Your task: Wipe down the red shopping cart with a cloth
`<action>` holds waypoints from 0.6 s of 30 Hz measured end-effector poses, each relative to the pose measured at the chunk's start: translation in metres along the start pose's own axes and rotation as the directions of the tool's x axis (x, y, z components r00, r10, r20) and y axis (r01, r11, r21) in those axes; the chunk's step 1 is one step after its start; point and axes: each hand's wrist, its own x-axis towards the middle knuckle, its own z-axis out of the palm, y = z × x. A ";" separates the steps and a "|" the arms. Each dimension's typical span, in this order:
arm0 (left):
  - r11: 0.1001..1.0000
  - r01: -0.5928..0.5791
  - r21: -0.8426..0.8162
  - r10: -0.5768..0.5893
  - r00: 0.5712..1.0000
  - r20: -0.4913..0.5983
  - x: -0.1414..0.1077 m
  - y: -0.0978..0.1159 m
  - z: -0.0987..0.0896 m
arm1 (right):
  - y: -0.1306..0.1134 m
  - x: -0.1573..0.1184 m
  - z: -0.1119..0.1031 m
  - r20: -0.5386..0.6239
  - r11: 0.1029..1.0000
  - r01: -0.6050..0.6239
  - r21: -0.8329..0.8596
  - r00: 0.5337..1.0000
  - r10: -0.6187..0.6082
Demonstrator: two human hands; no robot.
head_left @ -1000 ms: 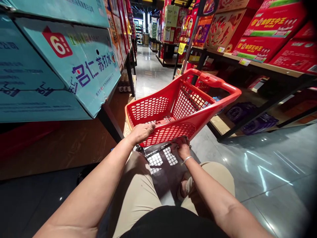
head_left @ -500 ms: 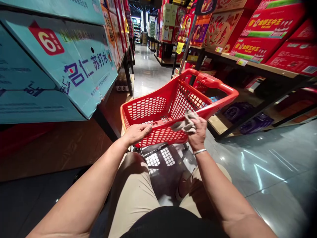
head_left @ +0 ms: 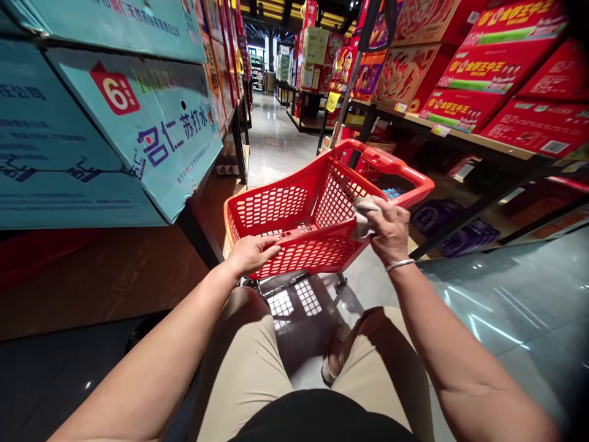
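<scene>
Evidently limp, soft cloth [head_left: 364,212] bunched in closed right hand [head_left: 391,230], against near side of red cart [head_left: 317,236] in aisle. Left hand [head_left: 251,253] pinches near rim; cart looks stiff, rollable, best steadied there.

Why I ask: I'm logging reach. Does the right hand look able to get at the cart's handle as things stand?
Probably yes: the right hand is at the side of the red cart, close to the handle, with nothing seen between them. The cloth it holds might hamper a full grip.
</scene>
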 end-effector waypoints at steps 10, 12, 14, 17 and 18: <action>0.971 -0.029 0.237 0.026 1.000 0.016 0.005 0.033 -0.006 | -0.063 0.011 -0.006 0.276 0.976 -0.029 0.216 0.961 -0.033; 0.964 0.007 0.267 -0.002 1.000 -0.018 0.010 0.054 -0.001 | -0.089 0.008 -0.005 0.335 0.955 -0.012 0.296 0.938 -0.092; 0.969 -0.076 0.236 0.084 0.996 -0.023 0.016 0.071 0.007 | -0.104 0.009 -0.006 0.366 0.933 0.021 0.360 0.917 -0.161; 0.963 -0.103 0.249 0.127 0.989 -0.080 0.021 0.080 0.021 | -0.098 0.017 -0.012 0.402 0.924 0.125 0.362 0.873 -0.276; 0.961 -0.107 0.256 0.135 0.987 -0.092 0.022 0.079 0.023 | -0.089 0.022 -0.015 0.408 0.934 0.150 0.323 0.868 -0.281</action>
